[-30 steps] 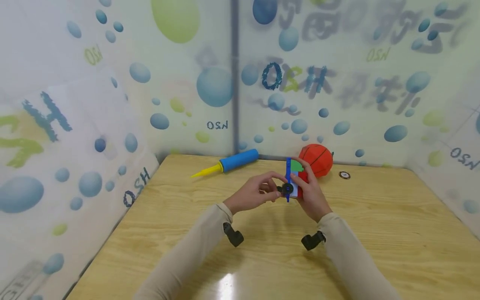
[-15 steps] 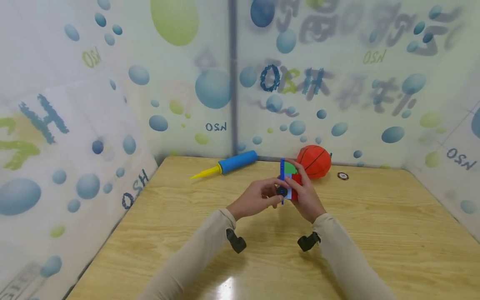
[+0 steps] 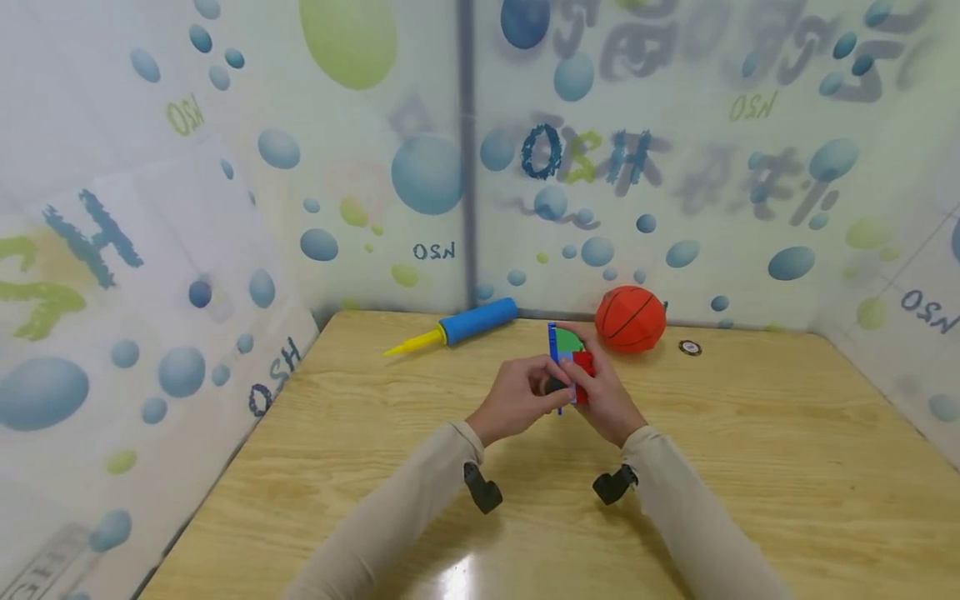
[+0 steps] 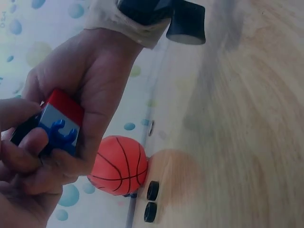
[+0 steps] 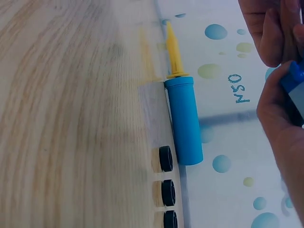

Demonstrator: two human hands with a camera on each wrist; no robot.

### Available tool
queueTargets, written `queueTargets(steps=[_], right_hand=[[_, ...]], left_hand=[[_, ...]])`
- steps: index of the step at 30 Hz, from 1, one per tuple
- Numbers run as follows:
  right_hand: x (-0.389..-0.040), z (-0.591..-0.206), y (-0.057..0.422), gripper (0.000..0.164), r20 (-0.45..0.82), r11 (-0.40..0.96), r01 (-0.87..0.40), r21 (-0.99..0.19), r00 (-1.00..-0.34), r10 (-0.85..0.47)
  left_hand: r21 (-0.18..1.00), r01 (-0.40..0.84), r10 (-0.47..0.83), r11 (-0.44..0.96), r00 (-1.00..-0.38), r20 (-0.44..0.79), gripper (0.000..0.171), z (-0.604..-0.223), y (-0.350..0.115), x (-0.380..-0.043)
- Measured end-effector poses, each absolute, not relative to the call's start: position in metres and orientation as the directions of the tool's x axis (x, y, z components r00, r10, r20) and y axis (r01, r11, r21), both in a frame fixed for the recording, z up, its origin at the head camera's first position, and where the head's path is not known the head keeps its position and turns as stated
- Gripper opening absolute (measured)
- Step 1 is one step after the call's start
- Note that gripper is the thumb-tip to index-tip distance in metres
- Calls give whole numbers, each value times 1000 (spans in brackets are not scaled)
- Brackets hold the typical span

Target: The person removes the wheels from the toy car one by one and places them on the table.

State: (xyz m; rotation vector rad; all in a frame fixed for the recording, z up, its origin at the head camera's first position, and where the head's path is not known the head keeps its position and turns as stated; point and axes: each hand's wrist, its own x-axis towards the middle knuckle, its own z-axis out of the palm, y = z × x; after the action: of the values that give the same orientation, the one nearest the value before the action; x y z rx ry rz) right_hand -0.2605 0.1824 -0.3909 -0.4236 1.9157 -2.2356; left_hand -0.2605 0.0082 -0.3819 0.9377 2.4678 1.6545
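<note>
My right hand holds up a small toy vehicle over the back half of the table. Red, green, pale blue and dark blue parts show on it. Blue hook-shaped clips stick out of its underside in the left wrist view, where the toy is partly covered by fingers. With thumb and fingertips, my left hand pinches a black wheel at the toy's left side. Fingers hide whether the wheel is seated on the toy. Only a corner of the toy enters the right wrist view.
Behind the hands lie a red basketball-patterned ball, a blue pump with a yellow nozzle and a round chip. Several small black wheels stand near the table's back edge. Patterned walls enclose the table.
Both hands have moved slightly left with the toy, which has turned so more of its side shows. My left fingers have closed in around the black wheel, covering most of it.
</note>
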Motion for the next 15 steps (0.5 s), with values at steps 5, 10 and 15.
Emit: queueTargets(steps=[5,10,15], right_hand=[[-259,-390,179,55,104,-98,-79,-992,-954,-283],[-258,-388,178,53,119,-26,-116,-993,-964,-240],[-259,-388,177,52,158,48,-172,-984,-964,-214]], left_hand=[[865,451,448,221,-835,321,11,-384,11,-256],[861,461,432,216,-836,339,13,-386,13,-256],[865,454,416,216,-844,338,13,-388,12,-256]])
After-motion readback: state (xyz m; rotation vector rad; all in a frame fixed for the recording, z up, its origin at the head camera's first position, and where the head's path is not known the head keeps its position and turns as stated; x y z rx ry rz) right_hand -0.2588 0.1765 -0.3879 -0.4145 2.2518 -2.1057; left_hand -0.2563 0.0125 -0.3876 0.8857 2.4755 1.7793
